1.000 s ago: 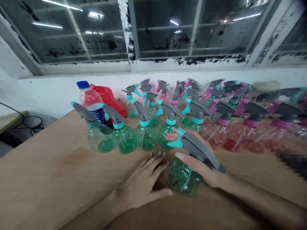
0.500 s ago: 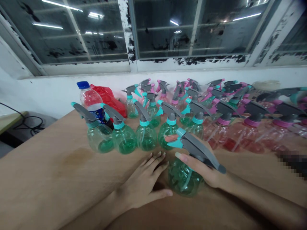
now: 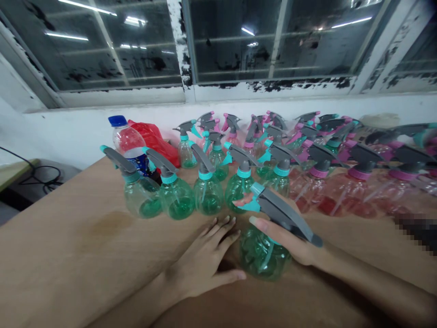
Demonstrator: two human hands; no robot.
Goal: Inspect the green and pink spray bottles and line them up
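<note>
My right hand (image 3: 290, 241) is wrapped round the grey and teal trigger head of a green spray bottle (image 3: 262, 255) that stands on the wooden table (image 3: 68, 246). Its thumb and a fingertip show on either side of the nozzle. My left hand (image 3: 208, 257) lies flat on the table just left of that bottle, fingers spread, its thumb near the bottle's base. A row of green spray bottles (image 3: 177, 193) stands just beyond both hands.
Many more green and pink spray bottles (image 3: 327, 173) crowd the back and right of the table up to the white wall. A blue-capped drink bottle (image 3: 128, 139) and a red plastic bag (image 3: 155, 139) stand at the back left. Cables (image 3: 44, 177) lie off the table's left edge.
</note>
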